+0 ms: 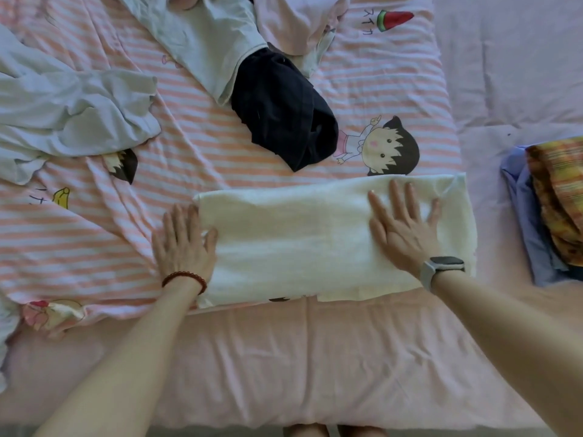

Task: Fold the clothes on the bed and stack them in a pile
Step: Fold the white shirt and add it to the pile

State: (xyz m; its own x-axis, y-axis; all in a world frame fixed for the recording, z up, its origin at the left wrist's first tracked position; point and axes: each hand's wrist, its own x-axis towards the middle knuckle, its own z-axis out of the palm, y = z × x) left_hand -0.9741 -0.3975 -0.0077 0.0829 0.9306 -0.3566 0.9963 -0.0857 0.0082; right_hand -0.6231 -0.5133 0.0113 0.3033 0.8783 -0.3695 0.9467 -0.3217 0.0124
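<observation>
Garment in work: white folded cloth [303,234], a flat rectangle on the striped cover [195,159] near the bed's front edge; no label or print readable on it.
Long axis: runs left to right across the view, short sides facing the two hands.
Left hand [183,244]: fingers straight and spread, palm down at the cloth's left short edge, thumb resting on the cloth; grips nothing. Red bead bracelet [184,280] on the wrist.
Right hand [403,228]: flat, fingers splayed, pressing on the cloth's right part; grips nothing. Grey watch [443,269] on the wrist.
Writing: short printed characters beside the watermelon print [396,20] and beside the banana print [61,197]; not legible.
Cartoon print: dark-haired figure [385,146] just beyond the cloth's far edge.
Unfolded items: dark garment [284,111], pale blue garments [72,108], farther up the bed.
Stack: orange patterned piece [558,197] on blue cloth [530,234], right of the white cloth, apart from it, on the pink sheet [315,357].
</observation>
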